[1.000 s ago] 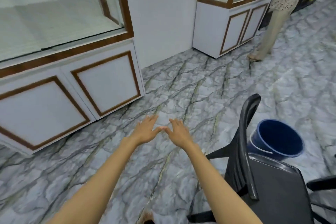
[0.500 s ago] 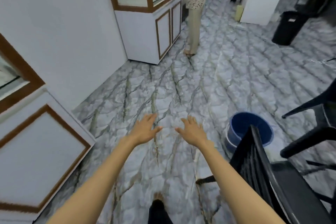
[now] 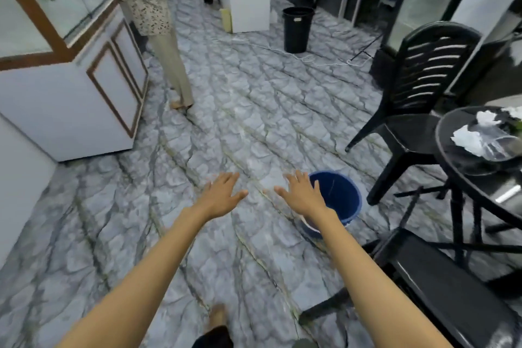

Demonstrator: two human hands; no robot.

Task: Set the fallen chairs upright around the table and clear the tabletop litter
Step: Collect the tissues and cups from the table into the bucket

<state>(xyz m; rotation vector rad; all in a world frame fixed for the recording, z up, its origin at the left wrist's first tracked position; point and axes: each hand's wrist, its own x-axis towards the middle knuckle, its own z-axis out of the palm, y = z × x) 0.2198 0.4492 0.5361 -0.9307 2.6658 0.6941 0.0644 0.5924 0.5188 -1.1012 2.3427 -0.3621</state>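
My left hand (image 3: 220, 196) and right hand (image 3: 303, 195) hover empty, fingers spread, apart — chair (image 3: 423, 76) upright by table (image 3: 452, 161), litter (image 3: 467, 140) uncleared.

floor (image 3: 254, 110): grey marbled tile; carries blue bucket (image 3: 339, 200), black bin (image 3: 298, 29), upright black chair (image 3: 418, 99), white cable (image 3: 282, 52) | table (image 3: 449, 150): round, black; carries crumpled white paper (image 3: 467, 140), clear plastic cup (image 3: 497, 144) beside it
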